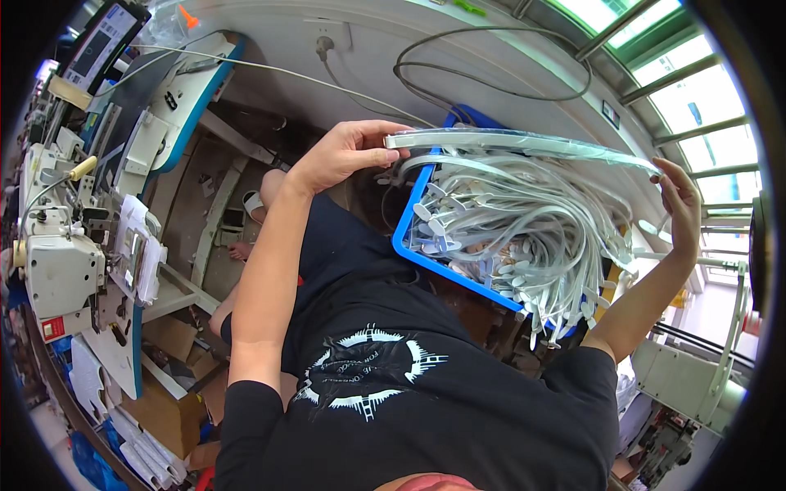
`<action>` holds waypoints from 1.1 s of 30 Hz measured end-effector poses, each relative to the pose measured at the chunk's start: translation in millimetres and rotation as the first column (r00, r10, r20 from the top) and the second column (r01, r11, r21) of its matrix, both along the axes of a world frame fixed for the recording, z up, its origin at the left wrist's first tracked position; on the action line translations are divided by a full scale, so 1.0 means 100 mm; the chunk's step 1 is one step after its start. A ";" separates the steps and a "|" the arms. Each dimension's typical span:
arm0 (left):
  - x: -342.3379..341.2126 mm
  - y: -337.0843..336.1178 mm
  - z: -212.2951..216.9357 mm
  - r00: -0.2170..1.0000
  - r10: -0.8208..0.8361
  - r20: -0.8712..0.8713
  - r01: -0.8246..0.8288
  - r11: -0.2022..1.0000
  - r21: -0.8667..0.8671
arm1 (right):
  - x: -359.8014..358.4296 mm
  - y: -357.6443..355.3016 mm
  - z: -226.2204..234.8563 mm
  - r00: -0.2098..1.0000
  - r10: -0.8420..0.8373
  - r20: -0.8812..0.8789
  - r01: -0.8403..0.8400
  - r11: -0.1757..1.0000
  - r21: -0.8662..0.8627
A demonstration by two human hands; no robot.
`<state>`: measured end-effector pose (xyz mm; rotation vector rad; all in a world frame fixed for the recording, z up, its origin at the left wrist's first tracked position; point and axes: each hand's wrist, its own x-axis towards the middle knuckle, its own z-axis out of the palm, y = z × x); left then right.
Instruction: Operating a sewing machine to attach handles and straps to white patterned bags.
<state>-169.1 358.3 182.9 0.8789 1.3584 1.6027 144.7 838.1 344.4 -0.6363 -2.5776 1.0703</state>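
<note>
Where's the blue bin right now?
Head view: bin is upper right of centre, beneath the strip held between left hand and right hand.

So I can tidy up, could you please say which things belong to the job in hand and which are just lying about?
Job:
film-wrapped white strip, held at both ends
heaped pale straps
blue plastic crate

Apparently just about:
white sewing machine
cardboard box
looped grey cable

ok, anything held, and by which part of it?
A long pale plastic-wrapped strip: left hand pinches one end, right hand the other.
</note>
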 end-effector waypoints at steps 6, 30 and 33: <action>-0.02 0.17 -0.12 0.985 0.144 -0.095 -0.149 0.988 -0.040 | -0.08 0.09 -0.08 1.000 0.003 -0.025 0.003 0.970 0.242; 1.36 1.25 -0.64 0.918 -0.102 -0.382 0.112 0.994 0.002 | -0.17 -1.17 -1.06 0.989 0.031 -0.142 0.024 0.929 0.369; 1.35 1.32 -0.06 0.963 -0.267 0.023 0.260 0.951 0.168 | -0.52 -1.30 -0.34 0.940 0.243 -0.241 -0.048 0.792 0.609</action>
